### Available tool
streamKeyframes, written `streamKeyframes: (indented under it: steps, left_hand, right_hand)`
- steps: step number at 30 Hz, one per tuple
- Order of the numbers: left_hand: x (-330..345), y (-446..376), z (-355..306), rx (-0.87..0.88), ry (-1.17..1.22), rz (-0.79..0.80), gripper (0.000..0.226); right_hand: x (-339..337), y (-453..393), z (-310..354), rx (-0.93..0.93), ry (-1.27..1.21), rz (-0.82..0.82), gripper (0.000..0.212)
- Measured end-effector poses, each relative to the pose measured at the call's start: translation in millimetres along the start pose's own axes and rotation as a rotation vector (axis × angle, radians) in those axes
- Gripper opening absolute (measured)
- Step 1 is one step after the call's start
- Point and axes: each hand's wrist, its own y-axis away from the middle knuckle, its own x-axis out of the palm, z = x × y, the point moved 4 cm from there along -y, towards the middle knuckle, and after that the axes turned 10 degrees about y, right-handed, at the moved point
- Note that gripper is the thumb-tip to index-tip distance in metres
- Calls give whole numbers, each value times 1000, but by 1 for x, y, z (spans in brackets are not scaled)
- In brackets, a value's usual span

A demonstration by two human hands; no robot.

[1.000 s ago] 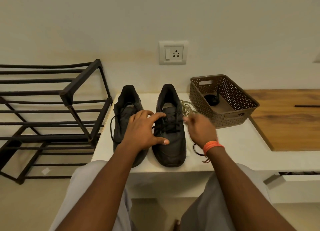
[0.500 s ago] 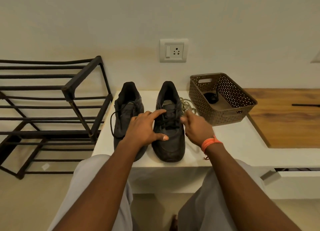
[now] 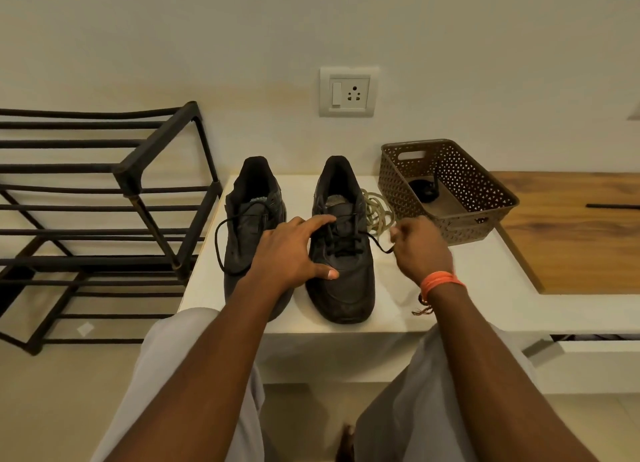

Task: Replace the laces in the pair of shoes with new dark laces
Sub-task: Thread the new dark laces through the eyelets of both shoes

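Two black shoes stand side by side on a white ledge (image 3: 398,309), toes toward me. The left shoe (image 3: 251,219) has a dark lace looping out over its left side. My left hand (image 3: 291,254) rests on the right shoe (image 3: 343,274), index finger stretched onto the laces near the tongue, thumb on the toe side. My right hand (image 3: 420,250) pinches the end of a dark lace (image 3: 375,243) that runs out of the right shoe toward the right. A pale old lace (image 3: 377,212) lies coiled behind the right shoe.
A brown perforated basket (image 3: 485,198) with a small dark item inside stands right of the shoes. A black metal shoe rack (image 3: 104,202) stands to the left. A wooden surface (image 3: 571,233) extends right. A wall socket (image 3: 348,91) is above.
My right hand has drawn away to the right from the right shoe, pulling a dark lace end out with it. My left hand stays on the shoe.
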Motion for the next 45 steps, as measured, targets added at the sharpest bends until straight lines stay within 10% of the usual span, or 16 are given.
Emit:
streamKeyframes:
  steps: [19, 32, 45]
  left_hand:
    - [-2, 5, -4, -236, 192, -228, 39]
    - [-20, 12, -30, 185, 288, -127, 17]
    - [-17, 3, -6, -155, 403, -449, 16]
  right_hand:
    - [-21, 15, 53, -186, -611, 162, 16]
    - [-17, 27, 48, 7, -1007, 440, 31]
    - [-15, -2, 62, -281, -263, 127, 11]
